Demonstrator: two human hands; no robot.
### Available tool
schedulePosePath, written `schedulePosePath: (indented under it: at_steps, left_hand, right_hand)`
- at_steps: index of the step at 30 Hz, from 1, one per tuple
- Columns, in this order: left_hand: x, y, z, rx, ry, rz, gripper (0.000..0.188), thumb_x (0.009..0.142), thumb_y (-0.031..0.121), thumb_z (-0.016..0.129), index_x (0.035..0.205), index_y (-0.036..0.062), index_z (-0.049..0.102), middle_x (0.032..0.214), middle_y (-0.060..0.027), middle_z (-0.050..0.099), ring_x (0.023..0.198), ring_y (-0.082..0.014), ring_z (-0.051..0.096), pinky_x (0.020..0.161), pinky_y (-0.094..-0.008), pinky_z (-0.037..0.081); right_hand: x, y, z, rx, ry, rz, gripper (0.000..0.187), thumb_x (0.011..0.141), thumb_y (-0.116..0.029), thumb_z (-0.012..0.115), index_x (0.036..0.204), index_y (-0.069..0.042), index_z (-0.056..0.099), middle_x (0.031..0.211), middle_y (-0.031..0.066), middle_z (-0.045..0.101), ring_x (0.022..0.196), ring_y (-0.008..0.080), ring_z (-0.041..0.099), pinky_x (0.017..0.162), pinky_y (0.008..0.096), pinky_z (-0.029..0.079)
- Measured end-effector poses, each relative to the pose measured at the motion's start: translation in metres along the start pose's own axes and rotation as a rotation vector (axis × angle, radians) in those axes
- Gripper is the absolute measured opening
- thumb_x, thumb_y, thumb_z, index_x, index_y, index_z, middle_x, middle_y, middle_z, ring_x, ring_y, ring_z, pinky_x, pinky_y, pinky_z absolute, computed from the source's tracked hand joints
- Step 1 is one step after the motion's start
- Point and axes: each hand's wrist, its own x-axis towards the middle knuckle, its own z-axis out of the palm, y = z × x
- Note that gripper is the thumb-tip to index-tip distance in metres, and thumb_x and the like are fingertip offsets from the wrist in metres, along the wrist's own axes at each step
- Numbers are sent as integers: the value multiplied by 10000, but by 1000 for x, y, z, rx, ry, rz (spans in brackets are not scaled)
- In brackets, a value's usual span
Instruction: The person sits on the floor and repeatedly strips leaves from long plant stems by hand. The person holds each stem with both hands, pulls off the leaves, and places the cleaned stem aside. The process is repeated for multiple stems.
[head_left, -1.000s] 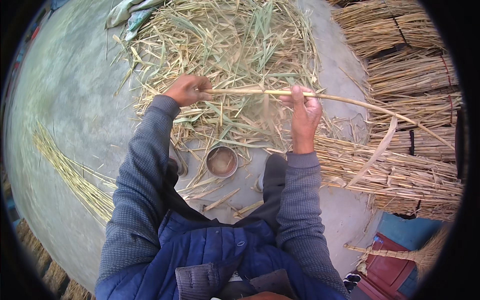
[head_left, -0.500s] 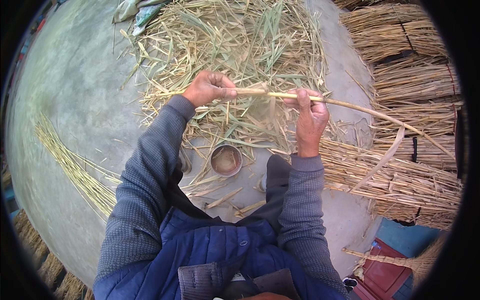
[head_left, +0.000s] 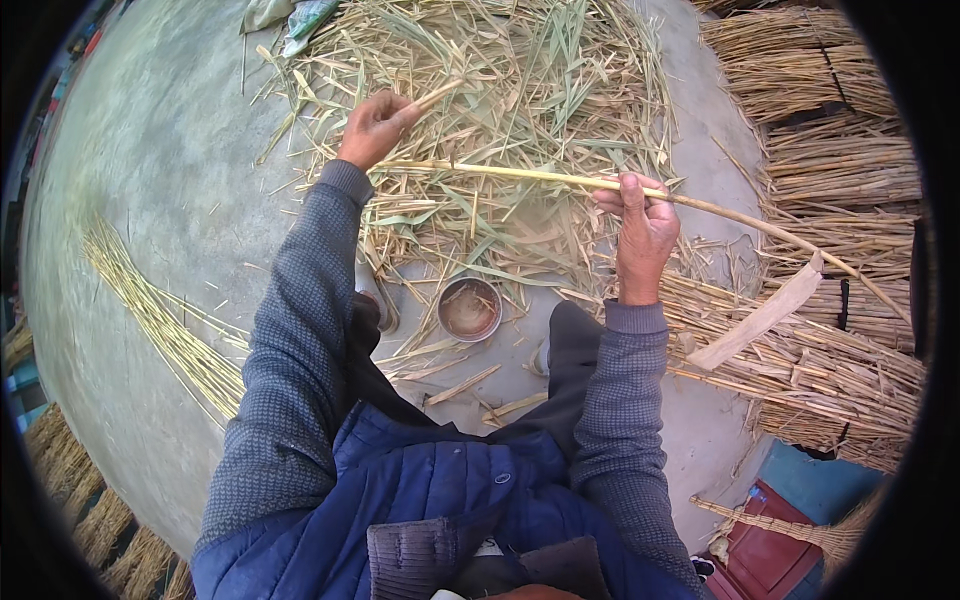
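Note:
My right hand (head_left: pixel 648 225) grips a long reed stalk (head_left: pixel 530 173) between thumb and fingers. The stalk's smooth yellow end reaches left to just beside my left wrist; its browner part bends away to the right, with a broad dry leaf (head_left: pixel 755 315) hanging from it. My left hand (head_left: pixel 375 128) is closed on a strip of dry leaf sheath (head_left: pixel 440 94), raised above the stalk and apart from it. Beneath both hands spreads a heap of peeled leaves and husks (head_left: pixel 500 120).
A small round metal bowl (head_left: pixel 469 309) stands on the concrete floor between my legs. Bundles of unpeeled reeds (head_left: pixel 840 160) are stacked along the right. Thin peeled stalks (head_left: pixel 165 320) lie at the left. A broom (head_left: pixel 790 525) rests over a dark red object (head_left: pixel 765 550) at lower right.
My left hand has come off the stalk, moving up and left with the sheath strip pulled away. The stalk's yellow length is now bare. My right hand still holds it, slightly further right.

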Motion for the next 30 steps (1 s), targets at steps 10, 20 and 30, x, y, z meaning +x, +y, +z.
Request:
schedulePosePath:
  at_steps: [10, 20, 30]
  left_hand:
    - [-14, 14, 11, 131, -413, -34, 465, 797, 324, 838, 1133, 30, 709, 1066, -106, 719, 1005, -196, 662, 882, -354, 519]
    - [-7, 6, -10, -280, 68, -47, 146, 905, 149, 738, 924, 21, 671, 846, -70, 741, 805, -126, 702, 783, -280, 552]
    - [-35, 65, 77, 529, -222, 682, 296, 795, 330, 777, 964, 95, 715, 886, -68, 682, 914, -258, 607, 839, -393, 436]
  right_hand:
    - [8, 1, 20, 32, 42, -23, 340, 969, -299, 674, 992, 33, 607, 798, 135, 699, 679, 178, 708, 606, 264, 577]
    - [0, 2, 31, 53, -9, -34, 325, 961, -291, 684, 983, 23, 603, 794, 138, 708, 661, 174, 704, 603, 265, 579]
    - [-7, 27, 71, 92, -238, 178, 269, 989, -217, 639, 1078, 30, 581, 925, 137, 711, 794, 157, 703, 684, 249, 564]
